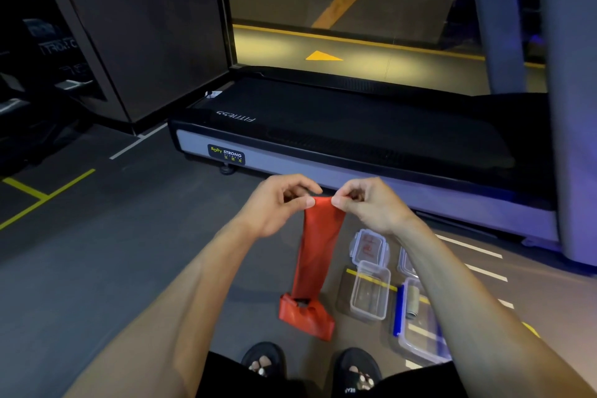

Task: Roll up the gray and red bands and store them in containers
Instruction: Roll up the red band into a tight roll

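Both hands pinching red band top edge
left hand (277,203) and right hand (368,203) grip red band (318,255) between fingertips; lower end crumpled on floor (129,252); open clear container (370,291) just beside it

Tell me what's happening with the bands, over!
Both hands, left hand and right hand, pinch red band top. Its bottom crumpled on floor. Gray band rolled in container. Nothing blocking.

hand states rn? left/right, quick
Left hand: grip pinched on the top edge of the red band.
Right hand: grip pinched on the same top edge; band hangs to the floor.
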### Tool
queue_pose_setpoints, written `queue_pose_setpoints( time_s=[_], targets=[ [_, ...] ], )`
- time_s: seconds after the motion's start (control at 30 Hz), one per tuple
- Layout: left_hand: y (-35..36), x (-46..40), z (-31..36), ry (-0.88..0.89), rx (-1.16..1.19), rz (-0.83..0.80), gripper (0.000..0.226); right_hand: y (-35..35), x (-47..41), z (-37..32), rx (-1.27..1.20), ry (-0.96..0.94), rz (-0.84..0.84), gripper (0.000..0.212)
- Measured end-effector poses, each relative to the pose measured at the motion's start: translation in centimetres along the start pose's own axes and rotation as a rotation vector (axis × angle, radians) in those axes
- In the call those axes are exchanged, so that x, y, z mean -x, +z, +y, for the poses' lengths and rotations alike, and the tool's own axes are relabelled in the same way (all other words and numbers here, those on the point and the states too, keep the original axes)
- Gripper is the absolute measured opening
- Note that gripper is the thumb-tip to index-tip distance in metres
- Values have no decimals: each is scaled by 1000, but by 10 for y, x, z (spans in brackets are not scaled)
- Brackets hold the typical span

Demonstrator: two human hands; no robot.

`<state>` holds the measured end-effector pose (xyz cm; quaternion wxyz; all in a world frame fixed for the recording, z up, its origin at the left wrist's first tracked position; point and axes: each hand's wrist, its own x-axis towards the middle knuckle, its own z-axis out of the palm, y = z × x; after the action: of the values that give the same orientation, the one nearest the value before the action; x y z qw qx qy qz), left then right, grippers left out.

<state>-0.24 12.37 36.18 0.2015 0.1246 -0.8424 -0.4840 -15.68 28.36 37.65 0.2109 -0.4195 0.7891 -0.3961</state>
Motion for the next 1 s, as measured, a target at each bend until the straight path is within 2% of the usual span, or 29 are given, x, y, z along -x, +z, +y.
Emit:
queue_pose_setpoints(
  time_s=[0.23,0.47,0.73,1.0],
  targets=[
    [3,-1,0,21,122,-25,19,4,-4,-5,140,-31,-61,15],
    [4,-6,1,-20,174,-2,24,2,-8,-12,138,-95,-61,14],
    [10,-17,0,-58,261,15,25,-2,-14,-18,35,10,-3,19],
    [14,-32,-5,-17,219,23,39,-2,-26,-22,-8,142,43,26]
  ],
)
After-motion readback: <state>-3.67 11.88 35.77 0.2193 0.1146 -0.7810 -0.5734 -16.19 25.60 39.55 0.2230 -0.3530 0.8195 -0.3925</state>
